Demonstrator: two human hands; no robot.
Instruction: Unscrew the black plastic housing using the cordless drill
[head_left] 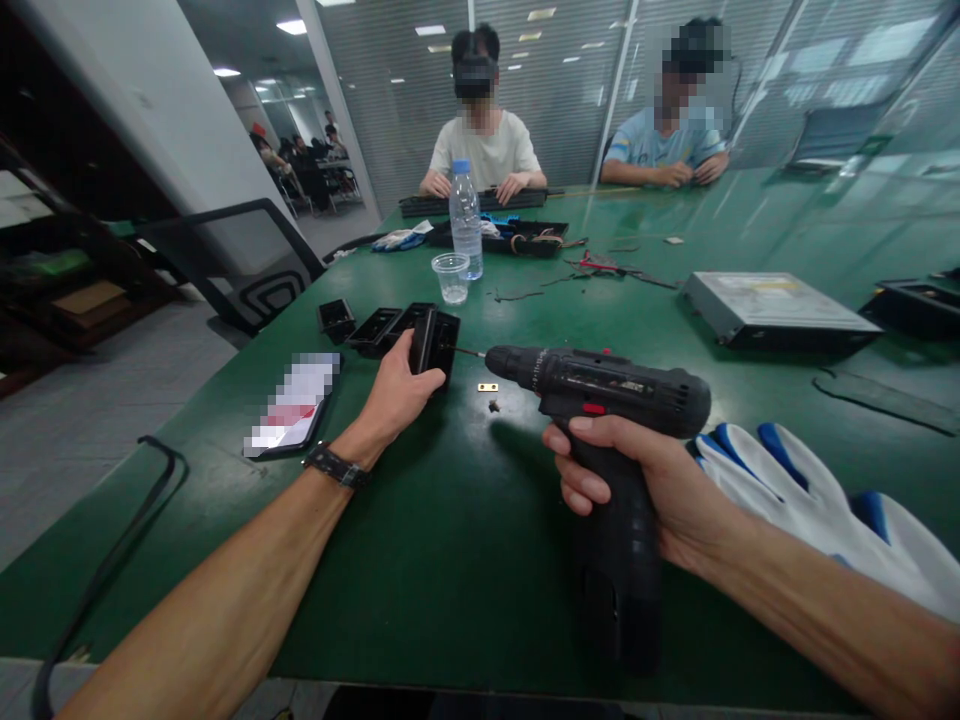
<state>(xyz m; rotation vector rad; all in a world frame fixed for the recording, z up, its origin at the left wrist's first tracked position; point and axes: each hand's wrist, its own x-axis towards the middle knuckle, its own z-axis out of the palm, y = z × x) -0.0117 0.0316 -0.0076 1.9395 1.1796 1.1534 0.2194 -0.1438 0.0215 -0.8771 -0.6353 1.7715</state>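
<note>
My right hand point(622, 470) is wrapped round the grip of a black cordless drill point(600, 385) that points left. Its long thin bit point(466, 351) reaches to a black plastic part point(425, 340) gripped by my left hand point(397, 390). Whether the tip sits in a screw I cannot tell. The left thumb lies across the front of that part, and the other fingers are hidden behind it. On the table below the bit lie a small brass-coloured plate point(488, 387) with two holes and some tiny dark pieces point(493, 406).
Left are black plastic pieces point(336, 320) and a phone point(296, 405). A plastic cup point(452, 280) and water bottle point(466, 225) stand beyond. White-and-blue gloves point(795, 490) and a metal box point(776, 305) lie right. Two people point(484, 145) sit across the green table point(465, 580).
</note>
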